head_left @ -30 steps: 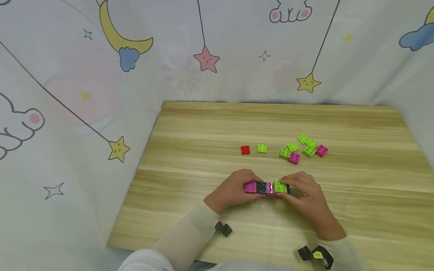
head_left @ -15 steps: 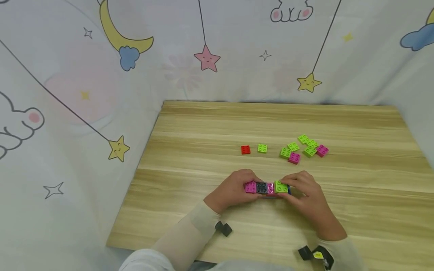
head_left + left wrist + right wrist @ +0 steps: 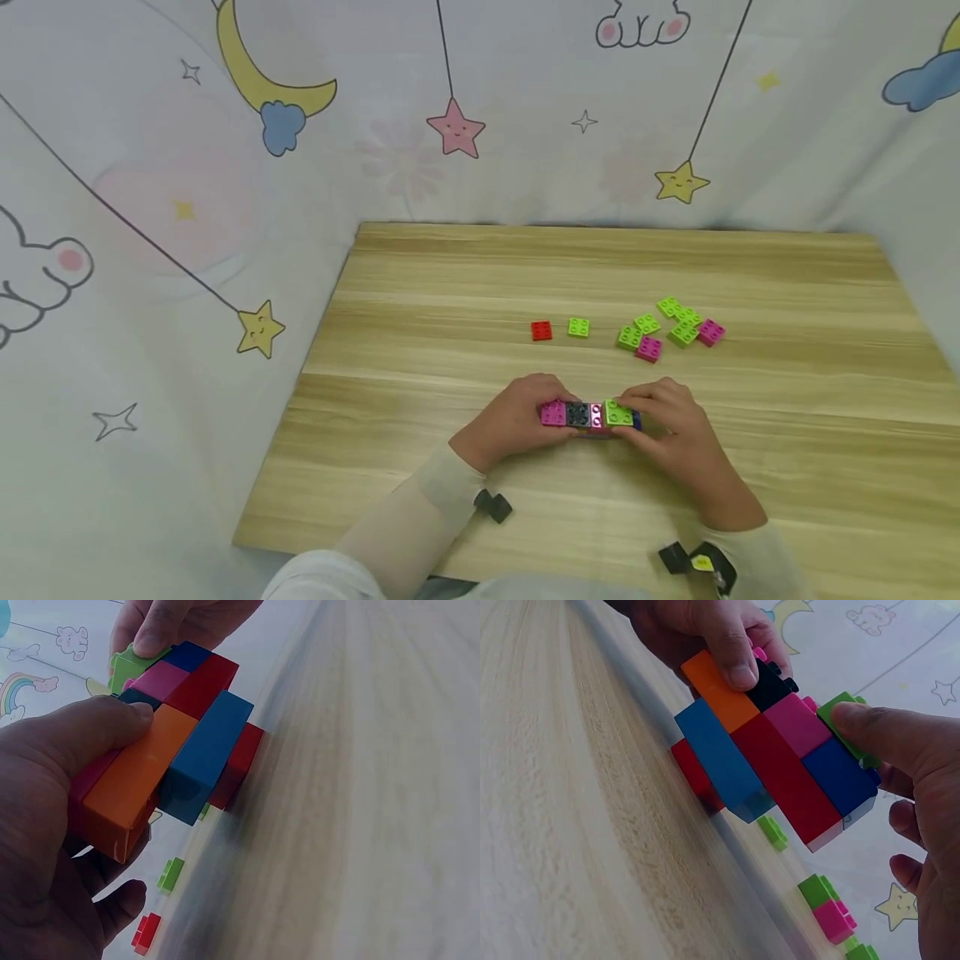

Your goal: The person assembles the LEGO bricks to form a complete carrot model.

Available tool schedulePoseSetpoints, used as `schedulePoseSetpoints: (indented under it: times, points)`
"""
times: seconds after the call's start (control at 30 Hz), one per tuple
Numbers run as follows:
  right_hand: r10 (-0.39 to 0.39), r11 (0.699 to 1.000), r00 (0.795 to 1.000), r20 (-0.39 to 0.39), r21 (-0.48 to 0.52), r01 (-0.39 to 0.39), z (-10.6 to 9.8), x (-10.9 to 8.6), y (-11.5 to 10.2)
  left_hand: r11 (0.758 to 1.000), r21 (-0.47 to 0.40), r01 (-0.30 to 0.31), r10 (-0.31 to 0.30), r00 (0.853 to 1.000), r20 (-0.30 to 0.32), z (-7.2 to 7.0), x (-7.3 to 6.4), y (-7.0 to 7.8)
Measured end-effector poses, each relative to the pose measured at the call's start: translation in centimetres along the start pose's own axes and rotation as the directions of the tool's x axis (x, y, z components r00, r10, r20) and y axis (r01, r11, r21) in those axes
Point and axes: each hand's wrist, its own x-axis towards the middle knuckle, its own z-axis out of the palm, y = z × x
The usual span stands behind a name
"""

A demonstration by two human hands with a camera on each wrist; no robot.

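Between the two hands is a stack of building bricks. In the right wrist view its base is a red brick (image 3: 694, 774), with a blue brick (image 3: 721, 761) over it, then an orange brick (image 3: 720, 691) beside a long red brick (image 3: 787, 778). Its upper row has pink, a black brick (image 3: 577, 414), pink again and a dark blue brick (image 3: 845, 776). My left hand (image 3: 520, 422) grips the stack's left end, thumb on the near side. My right hand (image 3: 686, 432) pinches a lime green brick (image 3: 618, 412) on top, over the pink and dark blue bricks. Whether its studs are fully seated cannot be seen.
Behind the stack on the wooden table (image 3: 420, 333) lie a red brick (image 3: 542, 331) and a lone lime brick (image 3: 578, 327). Farther right is a cluster of several lime bricks (image 3: 683, 334) and two pink ones (image 3: 648, 349). A printed white curtain (image 3: 525, 192) borders the table.
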Motion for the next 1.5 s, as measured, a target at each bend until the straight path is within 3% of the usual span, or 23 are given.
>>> schedulePoseSetpoints:
  times: [0.27, 0.43, 0.53, 0.67, 0.73, 0.87, 0.97, 1.07, 1.27, 1.4, 1.5]
  points:
    - [0.0, 1.0, 1.0, 0.006, -0.012, 0.0, 0.4, -0.1, 0.3, 1.0, -0.023, 0.003, -0.004, 1.0, -0.012, 0.1, -0.3, -0.2]
    - [0.096, 0.995, 0.995, 0.016, 0.027, -0.097, 1.0, -0.6, 0.3, 1.0, -0.01, -0.005, 0.005, 1.0, -0.011, 0.1, -0.2, -0.2]
    - [0.221, 0.97, 0.973, 0.061, 0.094, -0.226, 1.5, -1.1, 0.3, 1.0, 0.007, -0.017, 0.017, 1.0, -0.007, 0.2, -0.1, -0.3]
    - [0.365, 0.91, 0.92, 0.14, 0.155, -0.385, 2.1, -1.3, 0.3, 0.999, 0.0, -0.04, 0.04, 0.999, -0.005, 0.3, 0.0, -0.4]
    - [0.405, 0.89, 0.9, 0.162, 0.157, -0.429, 2.3, -1.3, 0.3, 0.998, -0.02, -0.056, 0.056, 0.998, -0.008, 0.2, 0.1, -0.6]
    - [0.435, 0.881, 0.884, 0.169, 0.124, -0.457, 2.1, -1.3, 0.2, 0.985, -0.158, -0.07, 0.065, 0.997, -0.033, -0.4, 0.8, -1.3]
    - [0.432, 0.882, 0.885, 0.172, 0.123, -0.454, 1.9, -1.3, 0.1, 0.97, -0.235, -0.056, 0.044, 0.997, -0.058, -0.8, 2.5, -2.1]
    - [0.417, 0.886, 0.893, 0.172, 0.143, -0.441, 1.4, -1.5, 0.2, 0.974, -0.224, -0.031, 0.02, 0.998, -0.054, -0.8, 5.2, -3.1]
    - [0.397, 0.876, 0.899, 0.185, 0.215, -0.432, 0.7, -2.0, 0.1, 0.991, -0.136, -0.009, 0.012, 1.0, 0.022, 0.0, 10.4, -4.1]
    - [0.406, 0.868, 0.894, 0.191, 0.224, -0.443, 0.3, -2.2, 0.0, 0.998, -0.04, 0.042, -0.038, 0.994, 0.101, 0.9, 13.2, -4.0]
    - [0.416, 0.867, 0.89, 0.185, 0.213, -0.45, 0.0, -2.3, 0.1, 0.998, 0.055, 0.04, -0.048, 0.988, 0.147, 1.5, 15.2, -3.5]
